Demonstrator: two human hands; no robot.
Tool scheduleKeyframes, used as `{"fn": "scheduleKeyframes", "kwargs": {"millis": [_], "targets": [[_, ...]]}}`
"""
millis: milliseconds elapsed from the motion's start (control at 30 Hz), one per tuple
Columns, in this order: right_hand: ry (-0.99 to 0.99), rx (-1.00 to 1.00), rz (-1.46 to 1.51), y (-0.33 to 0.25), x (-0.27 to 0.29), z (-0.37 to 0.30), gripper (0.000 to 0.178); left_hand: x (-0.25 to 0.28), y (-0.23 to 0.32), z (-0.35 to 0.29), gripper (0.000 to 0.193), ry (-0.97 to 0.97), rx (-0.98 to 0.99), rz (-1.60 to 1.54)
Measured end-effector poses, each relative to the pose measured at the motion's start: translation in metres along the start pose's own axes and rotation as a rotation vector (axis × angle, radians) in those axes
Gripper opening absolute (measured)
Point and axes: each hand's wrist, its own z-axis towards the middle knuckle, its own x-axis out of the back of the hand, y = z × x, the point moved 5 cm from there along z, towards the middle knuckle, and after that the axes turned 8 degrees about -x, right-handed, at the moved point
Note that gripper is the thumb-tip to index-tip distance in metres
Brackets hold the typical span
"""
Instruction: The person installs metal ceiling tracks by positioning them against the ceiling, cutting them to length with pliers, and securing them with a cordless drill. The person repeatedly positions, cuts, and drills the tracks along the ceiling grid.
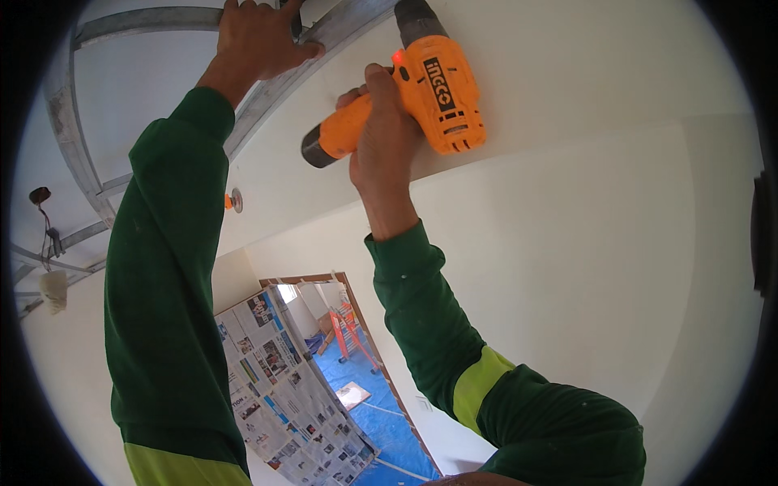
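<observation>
My right hand (pixel 386 130) is wrapped around the handle of an orange and black cordless drill (pixel 458 101). The drill's black chuck (pixel 419 23) points up beside the pale wall, and its tip is cut off by the top edge. A small red light glows on the drill's body. Up at the left, my left hand (pixel 258 39) grips a grey metal channel (pixel 344 31) of the ceiling frame. Its thumb lies along the channel, while the other fingertips are partly out of view. A small dark piece shows beside that hand, too little of it to name.
More grey metal framing (pixel 74 134) spans the upper left. A wire with a pale fitting (pixel 53 290) hangs there. Below, a newspaper-covered door (pixel 284 389) stands by a doorway with blue floor sheeting (pixel 377 425) and a red ladder (pixel 347 328). A small round disc (pixel 236 200) sits near the wall.
</observation>
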Motion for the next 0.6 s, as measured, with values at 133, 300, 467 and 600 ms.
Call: {"fn": "scheduleKeyframes", "kwargs": {"millis": [133,300,467,600], "targets": [[-0.019,-0.035,-0.044,-0.004,0.005,-0.010,0.018,-0.004,-0.001,0.000,0.086,-0.055,0.004,-0.008],[-0.018,-0.025,0.018,-0.018,0.013,-0.022,0.016,-0.004,-0.001,-0.002,0.086,0.000,0.012,-0.029],[-0.037,-0.040,-0.026,-0.028,0.034,-0.062,0.017,0.012,-0.002,0.001,0.080,0.032,-0.033,0.051],[-0.061,-0.165,-0.074,-0.039,0.078,-0.115,0.020,0.033,0.002,-0.010,0.085,0.024,-0.096,0.127]]}}
